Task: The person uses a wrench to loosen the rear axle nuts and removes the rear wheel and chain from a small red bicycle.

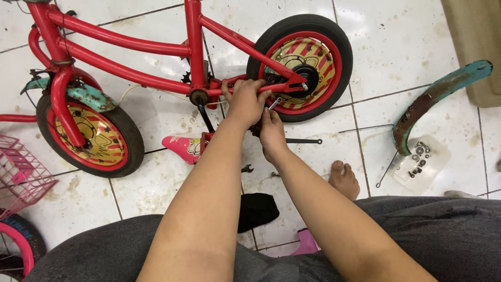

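Nearest the viewer, both forearms reach out over grey-clad knees toward an upturned red child's bicycle (130,65) lying on white floor tiles (396,47). The right hand (271,133) sits just below the frame, its fingers pinched together on a small metal wrench (275,103) whose head points up toward the rear axle. Just above and left of it, the left hand (245,99) lies over the lower frame tube, fingers curled down and clamped on the tube beside the crank. Beyond the fingertips of both hands stands the rear wheel (300,65), its black tyre and red-and-yellow disc close to the wrench tip.

The step in hand looks like work on the rear-wheel fastening, one hand steadying the frame while the other sets the tool. The next move would likely call for seating the wrench squarely on the nut and keeping the frame from rolling.

Below the right hand lie a thin black rod (302,141) and a pink saddle (182,148). Far right of the fingers rest a rusty teal mudguard (433,99) and a clear tray of small parts (420,164).
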